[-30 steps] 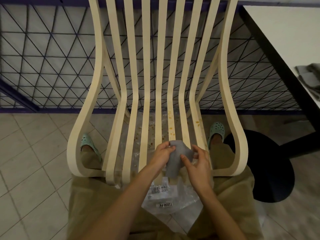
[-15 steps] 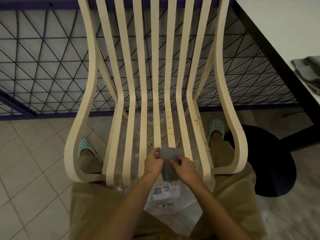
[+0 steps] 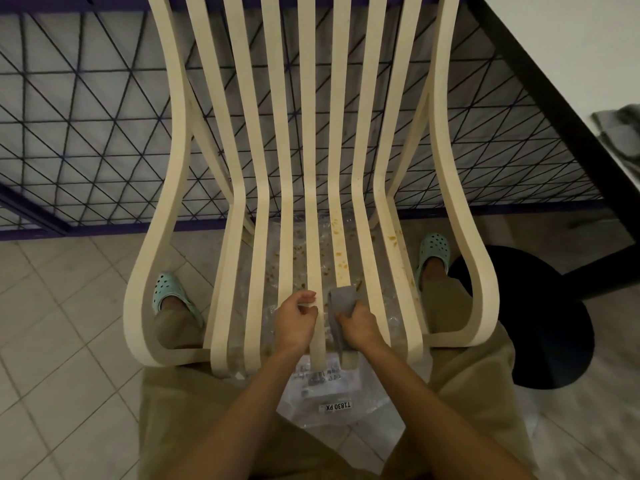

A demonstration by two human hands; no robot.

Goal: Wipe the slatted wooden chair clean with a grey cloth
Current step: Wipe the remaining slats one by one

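One grey cloth (image 3: 341,301) lies lengthwise over a seat slat of the chair (image 3: 308,98), just right of the middle. Its long axis runs along the slat, with the far end pointing at the backrest. The right hand (image 3: 360,327) grips its near part, fingers curled round it. Just beside it, the left hand (image 3: 296,320) sits at the neighbouring slat with fingers curled; whether it pinches the wood I cannot tell. Orange-brown stains (image 3: 341,258) dot the slats beyond the cloth. A plastic sheet (image 3: 322,393) lies under the seat. Mint clogs (image 3: 169,292) stand either side, and a table (image 3: 554,46) is at right.
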